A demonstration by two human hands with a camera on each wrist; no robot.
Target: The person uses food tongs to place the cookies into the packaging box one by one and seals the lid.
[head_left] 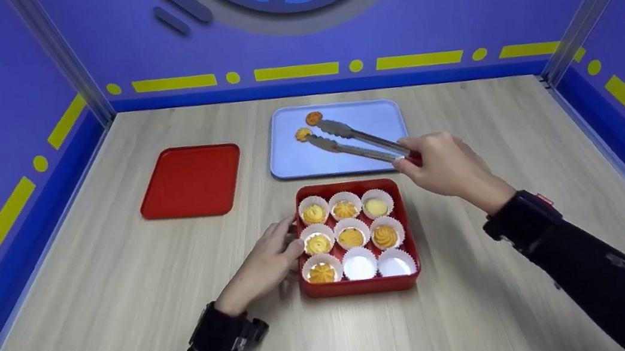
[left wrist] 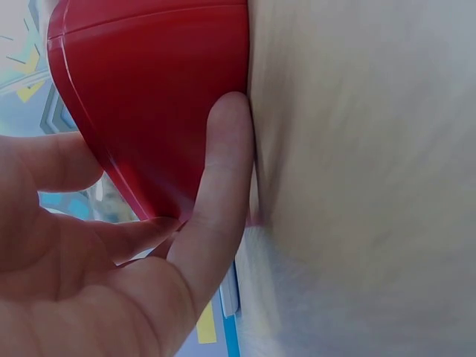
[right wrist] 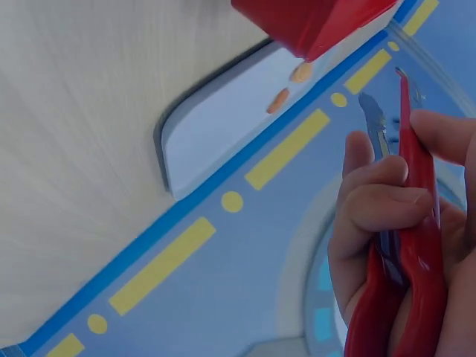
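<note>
In the head view, my right hand (head_left: 444,164) grips metal tongs (head_left: 371,140) with red handles. The tongs' arms are spread over a light blue tray (head_left: 281,164), their tips close to a flower-shaped cookie (head_left: 302,134) and a round brown cookie (head_left: 314,118). My left hand (head_left: 266,260) rests against the left side of a red box (head_left: 363,286), thumb at the rim and fingers along the outer wall (left wrist: 141,89). Paper cups fill the box in rows; several hold cookies, such as a swirled cookie (head_left: 385,236). Two cups at the near right show only white bottoms.
A flat red square lid or tray (head_left: 191,181) lies on the wooden table (head_left: 126,321), left of the blue tray. Blue-purple walls (head_left: 170,55) with yellow markings enclose the table at the back and both sides.
</note>
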